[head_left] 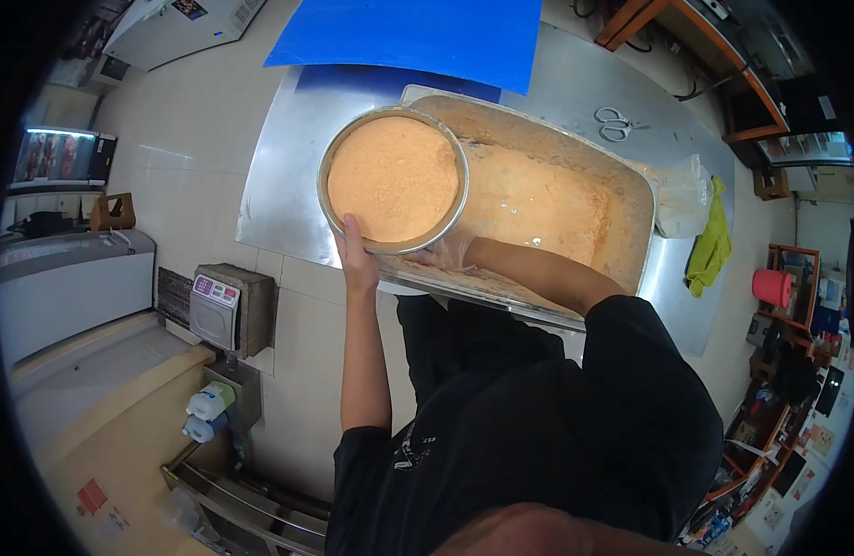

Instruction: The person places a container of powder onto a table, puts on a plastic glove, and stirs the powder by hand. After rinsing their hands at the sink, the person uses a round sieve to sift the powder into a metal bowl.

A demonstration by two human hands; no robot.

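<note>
A round metal pan [394, 179] full of an orange, crumbly-topped mass is held over the left end of a large rectangular tub [631, 185]. My left hand [357, 255] grips the pan's near left rim, its thumb lying over the edge. At the pan's near right side is my right hand [448, 250], in what looks like a clear plastic glove; its fingers go under the pan and are partly hidden. Orange residue coats the tub's bottom and walls. The tub rests on a metal table [279, 185].
A blue board [408, 42] covers the table's far side. White-handled scissors [616, 124] lie beyond the tub. To the right are a clear plastic bag [684, 196] and a yellow-green cloth [709, 243]. A scale [216, 310] stands at the left, off the table.
</note>
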